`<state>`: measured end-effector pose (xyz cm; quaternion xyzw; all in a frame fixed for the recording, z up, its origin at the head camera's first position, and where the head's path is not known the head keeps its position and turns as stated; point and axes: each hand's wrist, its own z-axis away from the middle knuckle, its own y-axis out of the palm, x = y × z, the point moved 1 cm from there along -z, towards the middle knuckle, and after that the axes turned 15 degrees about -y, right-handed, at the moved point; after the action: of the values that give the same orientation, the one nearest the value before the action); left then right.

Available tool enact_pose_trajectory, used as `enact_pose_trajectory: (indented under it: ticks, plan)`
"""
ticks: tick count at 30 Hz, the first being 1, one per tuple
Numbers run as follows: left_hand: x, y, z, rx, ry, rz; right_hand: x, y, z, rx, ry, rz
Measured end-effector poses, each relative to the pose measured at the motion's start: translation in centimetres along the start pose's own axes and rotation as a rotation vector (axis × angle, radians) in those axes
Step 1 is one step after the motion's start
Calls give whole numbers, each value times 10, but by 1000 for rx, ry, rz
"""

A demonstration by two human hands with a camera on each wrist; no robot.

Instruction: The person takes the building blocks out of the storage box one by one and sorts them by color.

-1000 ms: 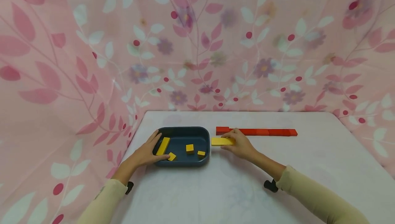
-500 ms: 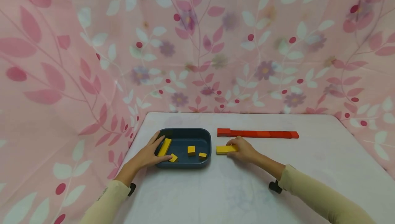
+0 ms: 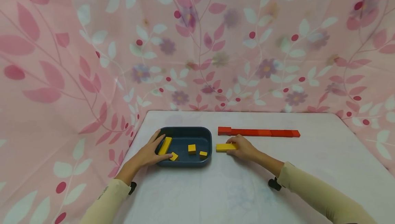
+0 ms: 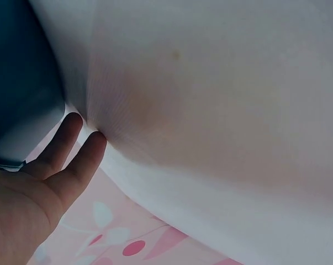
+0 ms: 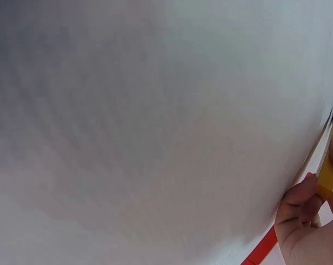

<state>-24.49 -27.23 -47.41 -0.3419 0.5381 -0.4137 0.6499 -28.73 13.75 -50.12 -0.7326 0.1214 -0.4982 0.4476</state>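
A dark blue tray (image 3: 185,164) stands on the white-covered table. My left hand (image 3: 147,152) rests at its left end, the thumb reaching over the near rim and the fingers spread along the left side. In the left wrist view, two fingers (image 4: 83,160) of that hand extend fairly straight outside the tray wall. My right hand (image 3: 243,148) pinches the right end of a long yellow block (image 3: 223,147) just right of the tray. Inside the tray lie another long yellow block (image 3: 165,145) and several smaller ones, including a yellow cube (image 3: 192,149).
Behind my right hand, red blocks (image 3: 262,133) form a line end to end, a taller red block (image 3: 224,131) at its left. Pink floral cloth (image 3: 197,63) hangs behind the white table (image 3: 197,196) and on the left side.
My right hand has brought the yellow block nearer to me and slightly right, farther in front of the red line. My left hand has stayed on the tray.
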Motion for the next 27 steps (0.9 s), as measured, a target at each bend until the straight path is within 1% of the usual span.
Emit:
enact_pose_trajectory:
  ticks: [11, 18, 25, 27]
  plan:
    - [1, 0, -1, -12, -6, 1, -1, 0, -5, 23, -6, 13]
    - [1, 1, -1, -9, -15, -3, -2, 0, -5, 33, 21, -3]
    - [0, 0, -1, -20, -3, 2, -1, -4, -6, 60, 15, 5]
    - [0, 1, -1, -17, -5, -1, -1, -4, -5, 58, 27, 3]
